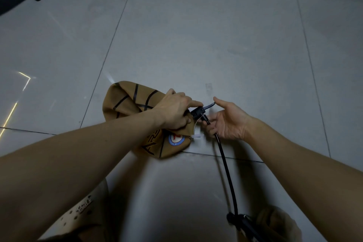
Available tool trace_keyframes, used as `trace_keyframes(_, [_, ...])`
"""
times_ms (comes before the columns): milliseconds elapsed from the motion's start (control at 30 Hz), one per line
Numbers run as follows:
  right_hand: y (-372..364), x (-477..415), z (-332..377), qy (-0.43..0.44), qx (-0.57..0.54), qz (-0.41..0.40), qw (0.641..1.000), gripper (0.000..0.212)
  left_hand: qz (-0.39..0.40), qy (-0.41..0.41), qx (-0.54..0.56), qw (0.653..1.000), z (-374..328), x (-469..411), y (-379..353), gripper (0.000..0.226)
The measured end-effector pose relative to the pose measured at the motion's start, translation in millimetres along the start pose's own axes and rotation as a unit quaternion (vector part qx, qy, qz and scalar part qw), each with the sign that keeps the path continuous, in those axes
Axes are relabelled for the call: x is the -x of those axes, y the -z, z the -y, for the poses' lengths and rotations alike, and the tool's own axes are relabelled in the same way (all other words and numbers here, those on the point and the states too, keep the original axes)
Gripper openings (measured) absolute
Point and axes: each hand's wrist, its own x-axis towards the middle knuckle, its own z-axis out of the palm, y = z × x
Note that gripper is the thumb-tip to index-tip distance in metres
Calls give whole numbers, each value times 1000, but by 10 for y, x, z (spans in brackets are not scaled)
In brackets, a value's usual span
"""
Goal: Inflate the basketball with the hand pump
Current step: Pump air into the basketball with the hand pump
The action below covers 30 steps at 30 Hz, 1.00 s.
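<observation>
Single view: wide-angle camera worn on the head, facing forward and steeply down onto pale grey glossy floor tiles (196,35). Close range: left hand (174,113) and right hand (229,122), reaching in from 7 and 4 o'clock, lie just below centre.

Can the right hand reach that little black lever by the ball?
Probably yes. The right hand holds the hose, and its thumb is right at the lever tip; nothing is between them.
</observation>
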Motion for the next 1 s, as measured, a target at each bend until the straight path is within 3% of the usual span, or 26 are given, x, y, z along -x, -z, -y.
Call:
trace_keyframes(133, [95,22,-46,-46,57,23,997,102,6,0,4,1000,17,-6,-2,64])
trace_keyframes(367, [9,38,-24,-49,51,-10,997,96,11,5,2,1000,13,-21,-8,64])
trace_keyframes(567, [-81,20,18,-73,48,-35,996,80,14,6,0,1000,9,-19,2,64])
trace_keyframes(833, [-161,12,10,-37,9,-96,995,53,17,3,-3,1000,0,-18,7,63])
trace_keyframes(1000, [-136,4,-5,-28,-30,-80,996,45,22,6,-8,1000,-16,-11,29,64])
